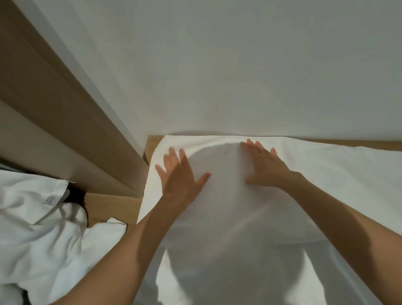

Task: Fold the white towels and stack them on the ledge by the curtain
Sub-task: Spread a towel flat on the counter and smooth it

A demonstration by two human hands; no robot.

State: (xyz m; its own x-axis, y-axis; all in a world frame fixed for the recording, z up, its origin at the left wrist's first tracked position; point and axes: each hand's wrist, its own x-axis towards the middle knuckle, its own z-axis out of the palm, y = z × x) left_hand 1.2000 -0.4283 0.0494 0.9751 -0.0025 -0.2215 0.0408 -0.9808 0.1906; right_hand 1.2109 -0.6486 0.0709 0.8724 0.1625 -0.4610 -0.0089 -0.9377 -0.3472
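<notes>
A large white towel lies spread flat over a wooden surface against the white wall and hangs down toward me. My left hand presses flat on its left part, fingers straight and spread. My right hand presses flat a little to the right, fingers also straight. Both palms rest on the cloth near the wall side. To the left, a heap of crumpled white towels lies loose, one with a small label.
A beige wooden panel runs diagonally at the left, next to the white wall. A strip of wooden ledge shows between the heap and the spread towel. My shadow falls on the towel.
</notes>
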